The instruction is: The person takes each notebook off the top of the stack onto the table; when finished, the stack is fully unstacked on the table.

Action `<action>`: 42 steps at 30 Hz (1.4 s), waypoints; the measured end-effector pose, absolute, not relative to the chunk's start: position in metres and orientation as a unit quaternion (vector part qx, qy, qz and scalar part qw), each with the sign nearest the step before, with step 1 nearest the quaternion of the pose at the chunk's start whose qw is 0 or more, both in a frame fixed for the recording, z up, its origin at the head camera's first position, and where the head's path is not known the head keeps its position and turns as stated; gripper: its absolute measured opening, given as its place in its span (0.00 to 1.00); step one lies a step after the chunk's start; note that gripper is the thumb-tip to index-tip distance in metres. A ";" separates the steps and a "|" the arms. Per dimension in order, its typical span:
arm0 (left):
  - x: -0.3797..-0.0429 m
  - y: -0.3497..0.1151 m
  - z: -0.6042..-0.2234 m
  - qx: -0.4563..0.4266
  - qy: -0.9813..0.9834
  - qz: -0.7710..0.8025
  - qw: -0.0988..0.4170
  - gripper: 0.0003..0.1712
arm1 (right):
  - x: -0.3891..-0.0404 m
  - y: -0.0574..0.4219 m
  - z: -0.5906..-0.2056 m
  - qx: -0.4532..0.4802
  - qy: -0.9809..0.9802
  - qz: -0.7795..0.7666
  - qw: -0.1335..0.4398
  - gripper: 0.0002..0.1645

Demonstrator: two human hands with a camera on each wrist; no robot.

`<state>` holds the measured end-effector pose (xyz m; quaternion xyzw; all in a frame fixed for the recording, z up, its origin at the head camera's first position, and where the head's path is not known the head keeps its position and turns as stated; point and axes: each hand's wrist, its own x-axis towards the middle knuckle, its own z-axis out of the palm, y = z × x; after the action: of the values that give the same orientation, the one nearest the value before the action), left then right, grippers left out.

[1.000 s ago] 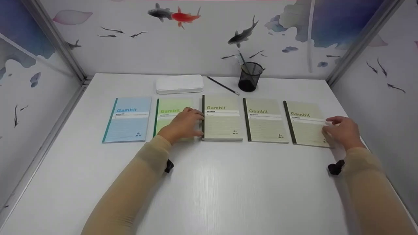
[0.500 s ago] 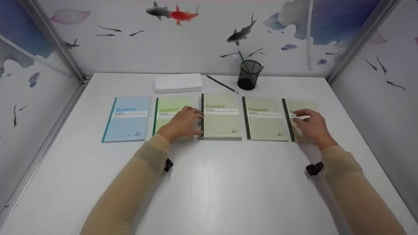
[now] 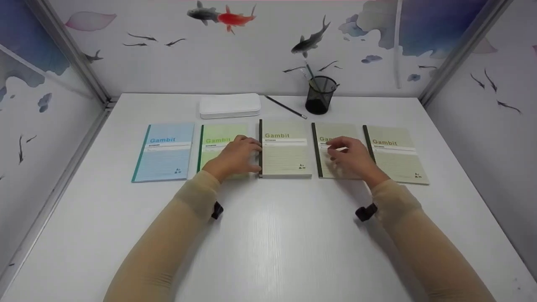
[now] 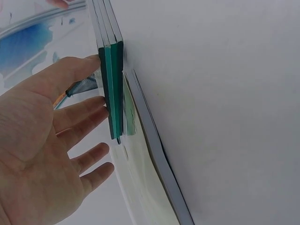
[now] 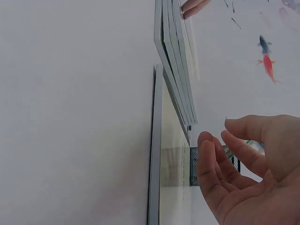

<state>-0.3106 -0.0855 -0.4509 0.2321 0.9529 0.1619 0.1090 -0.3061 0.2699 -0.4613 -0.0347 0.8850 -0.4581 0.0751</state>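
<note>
Five-in-a-row style notebooks lie across the white table. My left hand (image 3: 237, 158) reaches over a green notebook (image 3: 214, 133), its fingertips at the dark spine of a thicker stack of beige-fronted notebooks (image 3: 285, 157). In the left wrist view, thumb and fingers meet the layered green spines of that stack (image 4: 112, 89), all from one side. My right hand (image 3: 352, 155) hovers over the beige notebook (image 3: 335, 129) right of the stack, fingers loosely bent and holding nothing. Farther right lies another beige notebook (image 3: 396, 161); a blue notebook (image 3: 163, 163) is at the far left.
Behind the notebooks are a white case (image 3: 230, 107), a dark pencil (image 3: 286, 107) and a black mesh pen cup (image 3: 319, 100) with pens in it. Printed panels with fish wall in the table (image 3: 268, 243) at the back and sides.
My right hand has moved left, from the right edge of the far-right notebook across it to above the neighbouring beige one. The left hand stays at the stack's spine.
</note>
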 end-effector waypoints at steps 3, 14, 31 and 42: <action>-0.311 -0.085 -0.450 0.228 0.953 0.167 0.110 0.35 | -0.316 0.256 -0.459 -0.041 0.877 -0.471 0.084 0.22; -0.311 -0.085 -0.451 0.216 0.953 0.182 0.113 0.35 | -0.336 0.216 -0.460 -0.005 0.879 -0.466 0.102 0.22; -0.310 -0.087 -0.453 0.213 0.958 0.163 0.097 0.35 | -0.347 0.202 -0.462 0.027 0.905 -0.409 0.112 0.32; -0.303 -0.080 -0.450 0.206 0.962 0.155 0.094 0.34 | -0.349 0.202 -0.459 0.051 0.898 -0.412 0.143 0.30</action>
<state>-0.3029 -0.0799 -0.4501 0.2061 0.9617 0.1545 0.0939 -0.3494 0.2021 -0.4589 0.0509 0.8984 -0.4121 0.1432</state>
